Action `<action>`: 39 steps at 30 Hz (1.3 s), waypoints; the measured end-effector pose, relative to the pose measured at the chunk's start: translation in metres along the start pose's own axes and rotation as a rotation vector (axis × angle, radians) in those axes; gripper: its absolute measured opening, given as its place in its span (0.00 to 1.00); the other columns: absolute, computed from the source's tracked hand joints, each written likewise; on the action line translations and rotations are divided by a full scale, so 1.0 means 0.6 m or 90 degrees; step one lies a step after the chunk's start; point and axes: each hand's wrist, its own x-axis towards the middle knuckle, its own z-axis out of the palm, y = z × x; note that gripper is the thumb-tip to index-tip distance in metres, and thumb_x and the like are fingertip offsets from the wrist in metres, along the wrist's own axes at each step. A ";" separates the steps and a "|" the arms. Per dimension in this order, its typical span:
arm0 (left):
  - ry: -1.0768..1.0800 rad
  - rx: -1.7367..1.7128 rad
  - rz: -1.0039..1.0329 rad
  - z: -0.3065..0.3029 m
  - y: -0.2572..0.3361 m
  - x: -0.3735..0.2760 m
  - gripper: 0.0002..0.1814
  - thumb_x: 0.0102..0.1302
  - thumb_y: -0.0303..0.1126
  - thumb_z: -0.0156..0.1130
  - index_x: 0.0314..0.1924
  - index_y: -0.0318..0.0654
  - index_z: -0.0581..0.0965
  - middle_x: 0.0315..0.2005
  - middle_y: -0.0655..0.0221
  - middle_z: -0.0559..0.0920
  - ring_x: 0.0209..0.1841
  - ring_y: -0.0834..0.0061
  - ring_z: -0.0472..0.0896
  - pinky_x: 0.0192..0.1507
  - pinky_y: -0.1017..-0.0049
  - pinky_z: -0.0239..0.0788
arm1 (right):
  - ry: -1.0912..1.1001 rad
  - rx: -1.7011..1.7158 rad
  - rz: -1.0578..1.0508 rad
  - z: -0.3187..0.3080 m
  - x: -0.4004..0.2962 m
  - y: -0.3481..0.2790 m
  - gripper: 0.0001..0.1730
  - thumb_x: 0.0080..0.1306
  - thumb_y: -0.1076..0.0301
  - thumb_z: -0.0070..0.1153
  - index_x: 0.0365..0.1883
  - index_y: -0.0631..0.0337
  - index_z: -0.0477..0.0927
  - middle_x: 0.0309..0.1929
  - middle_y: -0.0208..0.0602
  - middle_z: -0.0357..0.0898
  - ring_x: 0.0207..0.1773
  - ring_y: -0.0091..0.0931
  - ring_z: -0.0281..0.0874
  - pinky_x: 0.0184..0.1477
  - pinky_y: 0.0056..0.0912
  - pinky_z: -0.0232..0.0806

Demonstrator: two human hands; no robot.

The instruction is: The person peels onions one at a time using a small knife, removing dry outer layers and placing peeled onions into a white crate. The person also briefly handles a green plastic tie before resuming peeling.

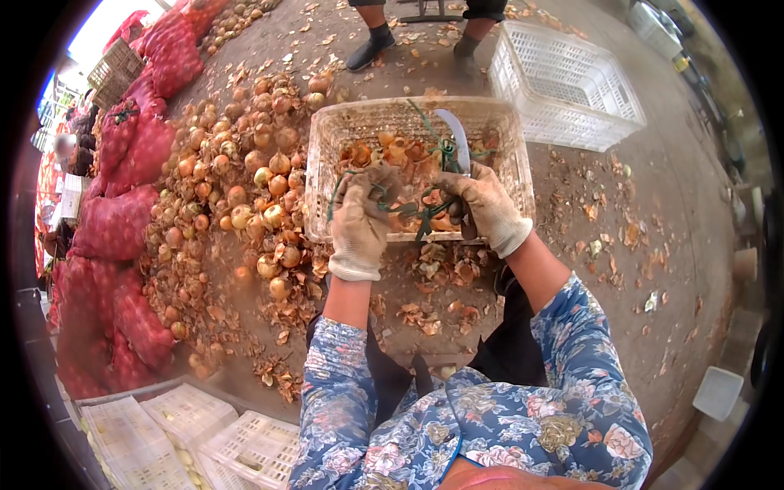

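My left hand (360, 220), in a soiled white work glove, pinches one end of some dark green twine (404, 209). The twine runs across to my right hand (487, 205), gloved the same way, and hangs in loops and knots between the two. Also in my right hand is a knife (456, 138) with a curved blade pointing up and away from me. Both hands are over the near side of a dirty white plastic crate (527, 190). Brown onion skins (398, 153) cover its bottom; part of the inside is hidden behind my hands.
A heap of onions (245, 184) spreads left of the crate, with full red mesh sacks (116, 220) beyond. An empty white crate (576, 86) stands at the far right. Another person's feet (370, 52) are ahead. White crates (135, 441) sit near left; skins litter the floor.
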 end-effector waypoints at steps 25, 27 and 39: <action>0.219 0.016 0.219 -0.075 0.122 0.013 0.16 0.75 0.33 0.47 0.54 0.31 0.76 0.34 0.73 0.75 0.24 0.88 0.64 0.24 0.87 0.62 | -0.010 0.032 -0.088 -0.044 -0.010 -0.051 0.17 0.71 0.66 0.57 0.54 0.64 0.73 0.38 0.32 0.79 0.32 0.18 0.78 0.20 0.15 0.67; 0.160 0.047 0.170 -0.070 0.099 0.020 0.14 0.74 0.33 0.50 0.51 0.32 0.78 0.34 0.72 0.77 0.26 0.88 0.68 0.23 0.86 0.64 | -0.020 -0.001 -0.075 -0.039 -0.011 -0.048 0.17 0.71 0.65 0.57 0.54 0.64 0.73 0.38 0.32 0.80 0.31 0.18 0.77 0.20 0.15 0.65; 0.012 0.131 -0.050 -0.008 -0.022 0.009 0.13 0.72 0.34 0.55 0.50 0.35 0.78 0.35 0.72 0.81 0.30 0.85 0.78 0.29 0.83 0.72 | -0.052 -0.117 -0.075 -0.015 -0.011 -0.021 0.08 0.69 0.65 0.60 0.38 0.61 0.79 0.26 0.20 0.74 0.28 0.12 0.67 0.30 0.18 0.62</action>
